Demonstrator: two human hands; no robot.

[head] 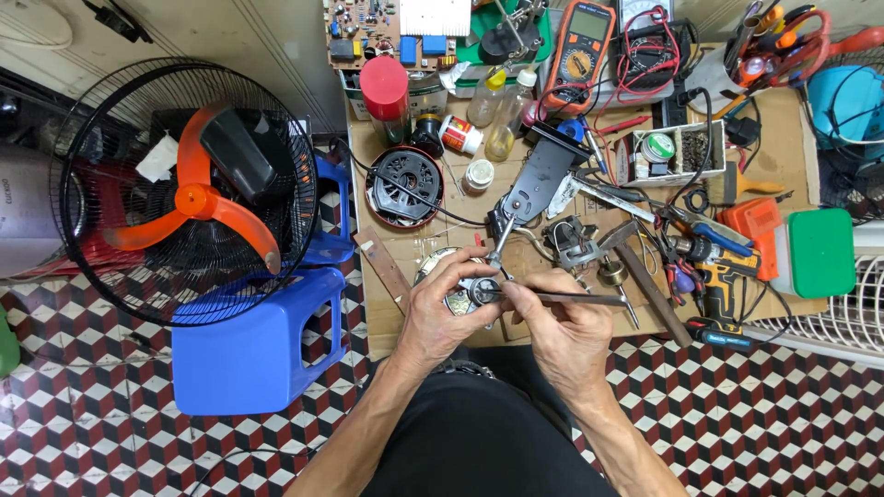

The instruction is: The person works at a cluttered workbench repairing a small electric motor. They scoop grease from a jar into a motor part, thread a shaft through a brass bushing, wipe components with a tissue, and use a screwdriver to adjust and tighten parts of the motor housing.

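My left hand (447,308) grips a small round metal motor part (468,293) low over the front edge of the cardboard-covered table (405,244). My right hand (562,322) holds a thin dark tool like tweezers (575,297), lying level, with its tip at the part between my left fingers. A metal helping-hand clamp arm (505,230) reaches down from a dark stand (539,175) toward the part. A brass fitting (611,273) and a small metal mechanism (571,241) lie just right of my hands.
A fan with orange blades (198,198) in a black wire cage leans over a blue plastic stool (258,345) on the left. The table holds a black fan motor housing (405,184), a red-capped can (385,92), bottles, an orange multimeter (580,51), a cordless drill (718,262) and a green box (821,253).
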